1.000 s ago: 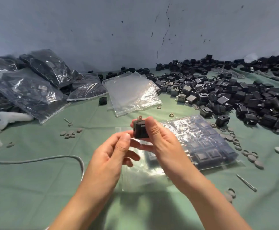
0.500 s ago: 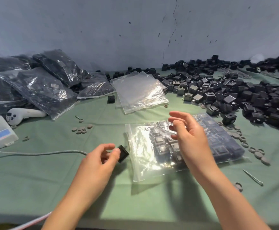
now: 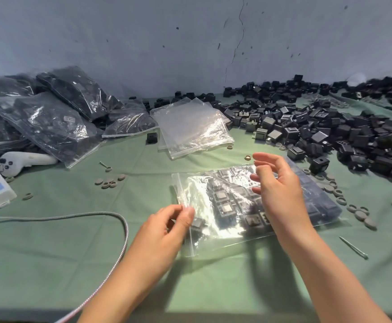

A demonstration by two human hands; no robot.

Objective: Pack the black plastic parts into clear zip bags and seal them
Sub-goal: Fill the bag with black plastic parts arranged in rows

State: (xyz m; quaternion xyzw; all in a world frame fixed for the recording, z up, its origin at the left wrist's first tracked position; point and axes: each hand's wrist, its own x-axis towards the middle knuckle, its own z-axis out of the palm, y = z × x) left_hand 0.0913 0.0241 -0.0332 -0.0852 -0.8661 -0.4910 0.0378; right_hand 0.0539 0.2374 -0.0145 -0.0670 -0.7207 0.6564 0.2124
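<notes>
- Left hand point(image 3: 167, 226) sat nearest, thumb and fingers pinched at the open mouth of the zip bag point(image 3: 241, 206); one black plastic part point(image 3: 197, 223) lay just inside the mouth against the fingertips. Whether the pinch was on the part, the film, or both, could not be told
- Right hand point(image 3: 277, 190) hovered over the middle of the bag, fingers spread and loosely curled, holding nothing
- Bag lay flat on the green cloth point(image 3: 73, 257), mouth toward the left, already holding rows of parts; zip not sealed
- Judgement: step in hand was feeding this part in. To do it well, the right hand should press or lift the upper film so the mouth gapes, and the part should slide deep to join the rows, leaving the zip track clear
- Risk: a part left at the mouth would block the seal
- Braided cable point(image 3: 111, 215) ran left of the hand, apart from the bag
- Further back: stack of empty bags point(image 3: 192, 127); loose parts heap point(image 3: 330, 131) to the right; filled bags point(image 3: 50, 122) to the left
</notes>
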